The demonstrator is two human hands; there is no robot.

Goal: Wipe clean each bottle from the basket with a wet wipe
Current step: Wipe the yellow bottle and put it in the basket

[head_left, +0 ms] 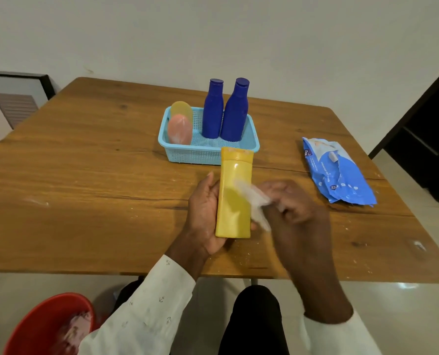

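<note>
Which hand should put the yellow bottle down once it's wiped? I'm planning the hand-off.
Left, probably. The left hand already grips the yellow bottle, while the right hand is busy pinching the wet wipe against it.

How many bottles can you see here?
5: two blue bottles standing in the basket, an orange one and a yellow one beside them, one yellow bottle held.

Left grip [205, 211] curled, right grip [287, 201] pinching (motion-blurred).
</note>
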